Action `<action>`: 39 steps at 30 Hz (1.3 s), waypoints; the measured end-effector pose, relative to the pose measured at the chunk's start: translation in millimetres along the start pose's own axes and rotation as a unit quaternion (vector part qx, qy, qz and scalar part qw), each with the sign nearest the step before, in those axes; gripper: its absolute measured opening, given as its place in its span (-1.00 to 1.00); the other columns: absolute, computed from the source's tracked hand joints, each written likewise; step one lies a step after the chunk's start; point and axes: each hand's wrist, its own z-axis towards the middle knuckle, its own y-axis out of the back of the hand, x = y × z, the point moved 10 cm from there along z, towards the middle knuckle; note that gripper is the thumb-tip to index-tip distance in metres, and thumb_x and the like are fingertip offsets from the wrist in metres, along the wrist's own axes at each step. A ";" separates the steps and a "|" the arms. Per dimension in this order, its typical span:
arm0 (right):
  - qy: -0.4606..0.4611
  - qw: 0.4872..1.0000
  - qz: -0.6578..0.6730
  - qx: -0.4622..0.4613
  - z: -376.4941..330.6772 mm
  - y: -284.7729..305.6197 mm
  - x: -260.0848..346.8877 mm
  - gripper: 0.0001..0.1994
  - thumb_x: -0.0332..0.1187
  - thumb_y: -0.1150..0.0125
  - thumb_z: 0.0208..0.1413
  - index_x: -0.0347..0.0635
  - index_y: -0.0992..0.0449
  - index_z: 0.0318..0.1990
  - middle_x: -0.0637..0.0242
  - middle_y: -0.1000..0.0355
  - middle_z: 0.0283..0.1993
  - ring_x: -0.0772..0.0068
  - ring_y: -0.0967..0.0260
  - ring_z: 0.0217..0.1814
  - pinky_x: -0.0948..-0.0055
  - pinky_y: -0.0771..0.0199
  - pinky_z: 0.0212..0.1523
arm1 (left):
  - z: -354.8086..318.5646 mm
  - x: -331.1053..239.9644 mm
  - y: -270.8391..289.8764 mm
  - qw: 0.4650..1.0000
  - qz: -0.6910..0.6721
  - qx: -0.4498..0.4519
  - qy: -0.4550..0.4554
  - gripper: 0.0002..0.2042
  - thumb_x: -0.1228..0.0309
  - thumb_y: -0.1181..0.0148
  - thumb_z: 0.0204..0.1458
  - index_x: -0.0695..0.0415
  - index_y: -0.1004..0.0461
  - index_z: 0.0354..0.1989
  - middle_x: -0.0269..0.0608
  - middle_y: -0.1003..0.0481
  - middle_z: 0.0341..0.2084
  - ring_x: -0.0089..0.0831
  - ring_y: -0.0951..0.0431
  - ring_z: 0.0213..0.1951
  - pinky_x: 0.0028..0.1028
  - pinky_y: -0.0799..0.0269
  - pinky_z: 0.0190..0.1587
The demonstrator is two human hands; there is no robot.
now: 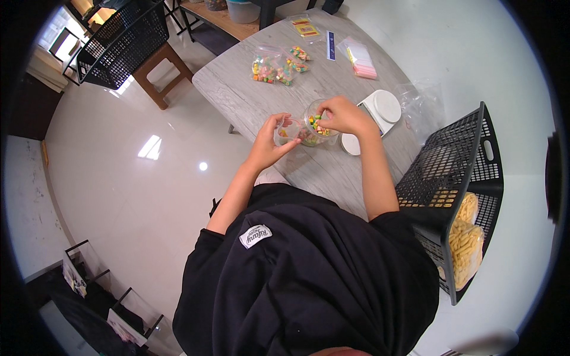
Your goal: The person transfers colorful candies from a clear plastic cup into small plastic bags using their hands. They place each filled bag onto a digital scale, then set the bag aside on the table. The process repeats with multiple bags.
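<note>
My left hand [265,143] is wrapped round a small clear plastic cup [287,134], with a few coloured pieces showing inside. Right beside the cup is a clear round jar [308,140] holding small multicoloured pieces [315,123] in green, yellow, red and orange. At the jar's mouth, the fingers of my right hand [344,114] are drawn together; what they hold is hidden. A white round lid [350,144] lies by the jar, under my right wrist. Just beyond it sits a white kitchen scale [383,110] with a round top.
Bags of coloured pieces [270,66] lie at the table's far left. Behind are a blue ruler [331,45], a stack of pink-edged plastic bags [360,58] and yellow labels [304,28]. A black basket [442,160] with bagged yellow snacks [465,246] stands right; another basket [127,47] rests on a brown stool [163,76].
</note>
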 end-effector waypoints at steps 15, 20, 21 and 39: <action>-0.005 0.997 0.028 -0.065 -6.9 17.6 30.7 -0.77 -0.31 -0.24 -0.23 -0.22 -0.57 -0.37 0.06 -0.46 -0.42 0.11 -0.41 -0.35 0.27 -0.38 -0.26 | -1.3 1.8 -0.2 1.000 0.007 0.008 0.005 -0.44 0.36 -0.36 -0.21 0.20 -0.27 0.00 -0.15 -0.40 -0.17 -0.34 -0.40 -0.05 -0.36 -0.26 0.04; 0.020 0.999 -0.003 0.043 13.8 -36.9 -14.9 -0.81 -0.42 -0.20 -0.29 -0.22 -0.57 -0.42 0.02 -0.48 -0.36 0.06 -0.44 -0.26 0.27 -0.41 -0.22 | 1.8 -1.5 -2.1 1.000 0.014 0.011 -0.003 -0.43 0.36 -0.36 -0.20 0.19 -0.27 0.02 -0.15 -0.41 -0.18 -0.34 -0.40 -0.05 -0.36 -0.28 0.03; 0.026 0.998 -0.017 0.049 18.1 -42.6 -14.2 -0.81 -0.42 -0.19 -0.29 -0.22 -0.57 -0.42 0.01 -0.47 -0.37 0.05 -0.44 -0.27 0.27 -0.41 -0.23 | 1.0 -0.8 -2.1 1.000 0.012 0.011 0.002 -0.43 0.36 -0.36 -0.20 0.19 -0.27 0.02 -0.15 -0.41 -0.18 -0.34 -0.41 -0.05 -0.36 -0.28 0.02; -0.032 0.998 -0.013 0.058 34.2 -70.4 -27.0 -0.85 -0.50 -0.14 -0.23 -0.30 -0.54 -0.42 -0.09 -0.45 -0.37 0.00 -0.46 -0.31 0.25 -0.43 -0.29 | 0.1 6.0 -0.8 1.000 0.012 0.011 0.009 -0.42 0.36 -0.36 -0.20 0.21 -0.26 0.02 -0.14 -0.40 -0.17 -0.34 -0.41 -0.05 -0.36 -0.27 0.04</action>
